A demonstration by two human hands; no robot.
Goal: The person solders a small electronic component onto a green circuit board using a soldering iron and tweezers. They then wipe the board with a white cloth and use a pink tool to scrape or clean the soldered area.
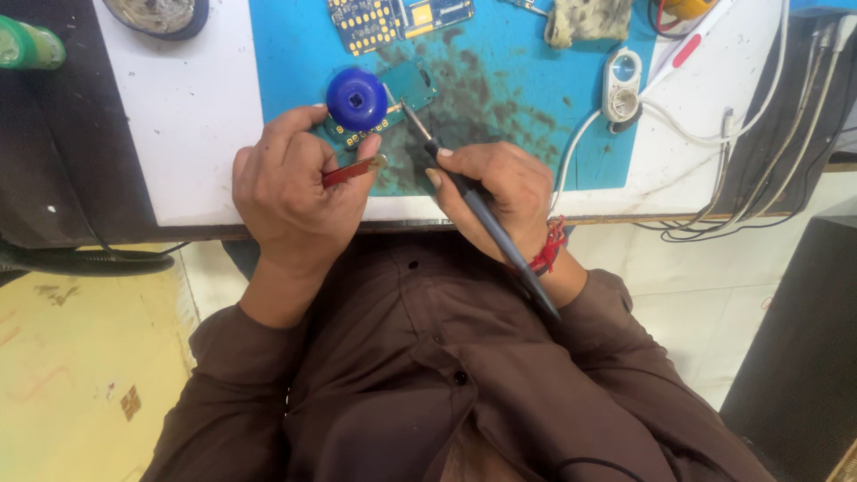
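My left hand (290, 192) grips a thin red-handled tool (353, 169) and rests beside a round blue cap-like object (356, 99). That blue object sits on a small green circuit board (406, 89) lying on the stained blue work mat (500, 107). My right hand (495, 192) holds a dark pen-shaped soldering iron (486, 219), its metal tip touching the board just right of the blue object. The iron's cord end runs back past my wrist, which wears a red thread.
A second circuit board (393, 20) lies at the mat's far edge, next to a dirty cloth (585, 20). A white oval device (622, 85) with white cables sits at right. A round dish (156, 13) and a green object (27, 45) are far left.
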